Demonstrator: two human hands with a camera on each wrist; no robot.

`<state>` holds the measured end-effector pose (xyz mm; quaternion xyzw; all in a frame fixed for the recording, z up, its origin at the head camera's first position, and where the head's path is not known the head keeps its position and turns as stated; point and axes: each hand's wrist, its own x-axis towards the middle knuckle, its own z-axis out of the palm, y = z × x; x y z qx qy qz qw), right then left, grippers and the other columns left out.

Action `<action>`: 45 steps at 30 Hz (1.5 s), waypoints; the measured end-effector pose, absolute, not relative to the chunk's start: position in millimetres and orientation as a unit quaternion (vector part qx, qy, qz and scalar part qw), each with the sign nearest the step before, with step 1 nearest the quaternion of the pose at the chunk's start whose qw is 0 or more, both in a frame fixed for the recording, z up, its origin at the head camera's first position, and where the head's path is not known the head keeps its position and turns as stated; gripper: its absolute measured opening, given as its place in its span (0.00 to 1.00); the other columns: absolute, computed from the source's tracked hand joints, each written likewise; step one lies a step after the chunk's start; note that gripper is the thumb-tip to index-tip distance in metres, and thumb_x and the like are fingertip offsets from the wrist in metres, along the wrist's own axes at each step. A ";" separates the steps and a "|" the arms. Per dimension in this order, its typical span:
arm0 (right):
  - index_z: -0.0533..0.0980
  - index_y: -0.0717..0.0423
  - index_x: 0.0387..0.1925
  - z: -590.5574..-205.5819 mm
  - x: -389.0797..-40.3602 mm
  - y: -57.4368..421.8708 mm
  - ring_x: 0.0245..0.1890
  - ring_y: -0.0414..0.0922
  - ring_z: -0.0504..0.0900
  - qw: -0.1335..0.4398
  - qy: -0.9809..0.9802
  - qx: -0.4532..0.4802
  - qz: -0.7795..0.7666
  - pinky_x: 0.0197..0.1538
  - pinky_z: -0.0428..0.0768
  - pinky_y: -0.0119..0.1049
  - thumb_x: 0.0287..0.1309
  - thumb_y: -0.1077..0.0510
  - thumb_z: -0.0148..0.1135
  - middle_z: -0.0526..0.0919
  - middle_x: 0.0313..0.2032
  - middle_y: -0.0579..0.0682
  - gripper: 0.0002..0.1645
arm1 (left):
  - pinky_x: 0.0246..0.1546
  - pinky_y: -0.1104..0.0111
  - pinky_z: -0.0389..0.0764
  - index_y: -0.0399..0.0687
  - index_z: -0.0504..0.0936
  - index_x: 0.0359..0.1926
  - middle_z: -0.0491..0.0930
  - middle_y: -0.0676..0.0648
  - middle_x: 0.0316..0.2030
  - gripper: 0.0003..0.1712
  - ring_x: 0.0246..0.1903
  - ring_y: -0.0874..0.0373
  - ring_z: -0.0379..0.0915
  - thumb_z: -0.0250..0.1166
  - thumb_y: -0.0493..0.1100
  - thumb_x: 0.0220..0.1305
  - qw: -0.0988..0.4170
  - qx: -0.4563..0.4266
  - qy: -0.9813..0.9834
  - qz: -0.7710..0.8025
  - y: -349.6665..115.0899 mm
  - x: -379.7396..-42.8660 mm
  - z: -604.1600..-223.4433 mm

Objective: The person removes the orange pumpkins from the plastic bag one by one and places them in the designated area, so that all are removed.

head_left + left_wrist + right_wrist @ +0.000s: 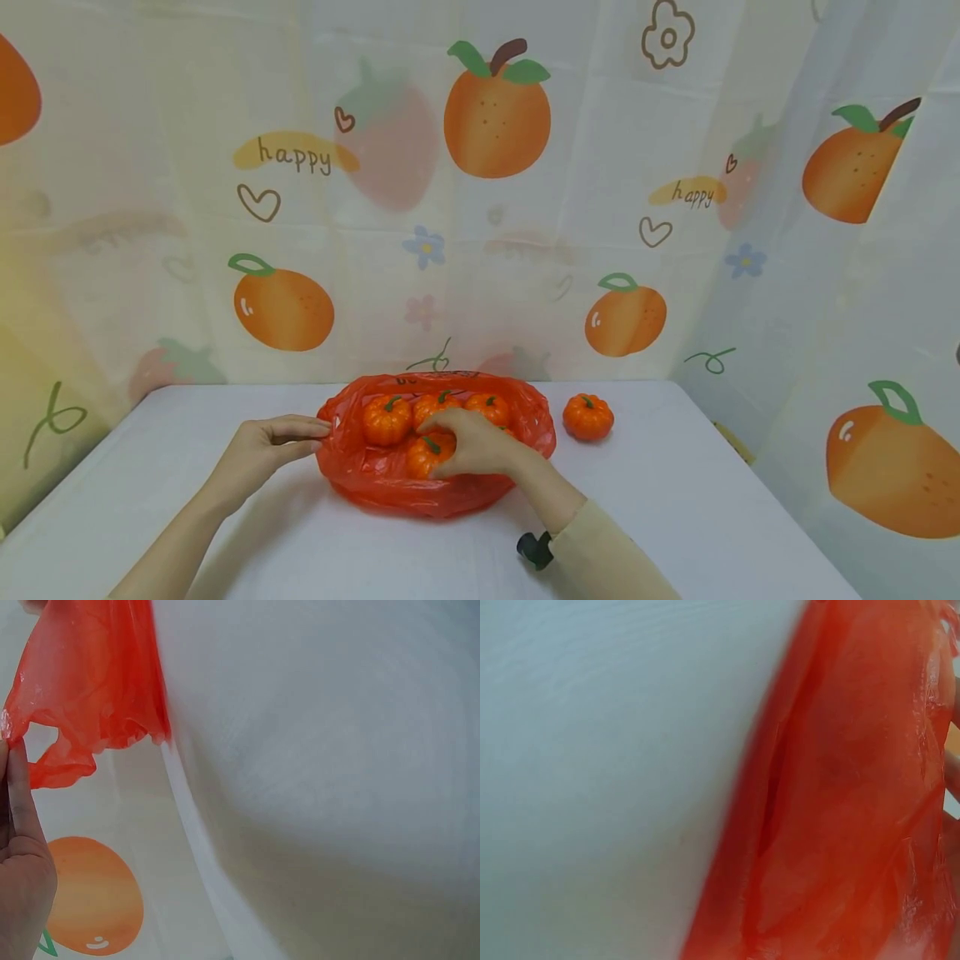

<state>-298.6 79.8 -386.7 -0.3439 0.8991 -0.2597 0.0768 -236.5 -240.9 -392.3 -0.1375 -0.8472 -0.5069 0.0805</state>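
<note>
A red plastic bag [420, 498] lies on the table with its mouth spread wide, and several small orange pumpkins [387, 421] with green stems sit inside. At the bag's left rim, my left hand [258, 454] pinches the plastic between fingers and thumb; the left wrist view shows the fingers at the edge of the film. My right hand [476, 446] reaches over the near rim into the bag, its fingers and thumb curled round the front pumpkin [429, 457]. In the right wrist view, red film covers most of that hand's surroundings.
One more pumpkin [588, 417] stands on the white table [675, 517], to the right of the bag. A small black object [535, 550] shows beside the right sleeve. Behind the table hangs a curtain [390, 275] printed with fruit.
</note>
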 end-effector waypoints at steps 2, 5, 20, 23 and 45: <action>0.76 0.41 0.59 -386.6 -298.6 79.5 0.63 0.42 0.73 0.077 0.900 -0.344 -0.255 0.66 0.76 0.45 0.50 0.48 0.75 0.77 0.61 0.39 0.33 | 0.47 0.84 0.77 0.43 0.86 0.50 0.86 0.66 0.46 0.17 0.48 0.84 0.74 0.69 0.45 0.62 0.081 -0.138 -0.846 -0.508 -240.7 -236.5 -392.1; 0.76 0.40 0.59 -386.6 -298.6 79.2 0.63 0.42 0.73 0.077 0.903 -0.345 -0.245 0.65 0.77 0.46 0.50 0.48 0.75 0.77 0.61 0.39 0.32 | 0.48 0.85 0.77 0.41 0.86 0.50 0.86 0.65 0.46 0.17 0.48 0.85 0.74 0.69 0.45 0.62 0.080 -0.138 -0.845 -0.511 -240.3 -236.2 -391.5; 0.77 0.37 0.56 -386.2 -297.7 79.6 0.61 0.41 0.73 0.078 0.908 -0.344 -0.226 0.66 0.76 0.44 0.50 0.47 0.76 0.78 0.59 0.39 0.29 | 0.48 0.84 0.77 0.42 0.86 0.50 0.87 0.55 0.49 0.17 0.49 0.84 0.74 0.69 0.45 0.63 0.078 -0.143 -0.842 -0.515 -239.6 -235.9 -391.3; 0.77 0.37 0.56 -386.5 -298.1 79.6 0.61 0.41 0.73 0.080 0.908 -0.342 -0.228 0.65 0.76 0.44 0.50 0.47 0.75 0.78 0.59 0.39 0.29 | 0.48 0.84 0.78 0.41 0.86 0.49 0.87 0.54 0.49 0.17 0.49 0.84 0.74 0.69 0.45 0.62 0.079 -0.145 -0.841 -0.515 -239.6 -236.2 -391.4; 0.75 0.39 0.60 -376.7 -298.2 81.0 0.75 0.52 0.61 0.046 0.907 -0.321 -0.269 0.70 0.70 0.58 0.49 0.48 0.75 0.73 0.67 0.44 0.35 | 0.47 0.83 0.79 0.42 0.86 0.50 0.86 0.64 0.46 0.16 0.48 0.84 0.74 0.68 0.44 0.63 0.079 -0.140 -0.844 -0.512 -240.2 -235.7 -391.4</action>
